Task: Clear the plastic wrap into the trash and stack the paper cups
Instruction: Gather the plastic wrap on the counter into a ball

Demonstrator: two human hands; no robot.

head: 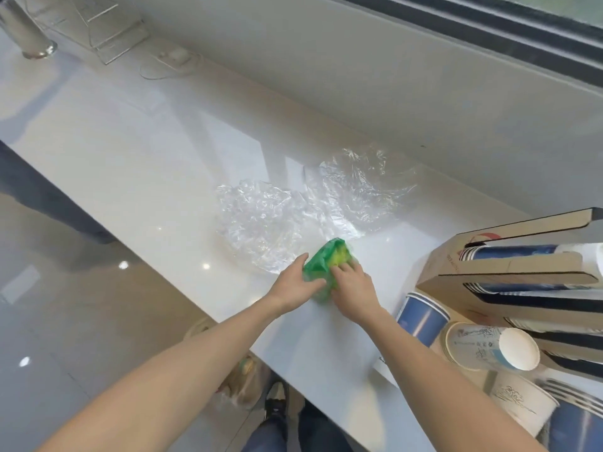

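Note:
A crumpled green plastic bag (pixel 328 259) lies on the white counter (pixel 163 177), and both hands grip it. My left hand (pixel 295 285) holds its left side; my right hand (pixel 350 283) presses its right side. Two sheets of clear plastic wrap lie just beyond: one (pixel 261 220) beside the bag, the other (pixel 362 187) farther back by the wall. At the right, a blue paper cup (pixel 422 318) stands upright, a white printed cup (pixel 489 349) lies on its side, and another white cup (pixel 522 406) sits below it.
A cardboard box (pixel 509 272) holding rows of blue cups fills the right edge. A wire rack (pixel 98 24) and a cable (pixel 163 65) sit at the counter's far left end. A trash bin with a bag (pixel 241 380) stands on the floor under the counter edge.

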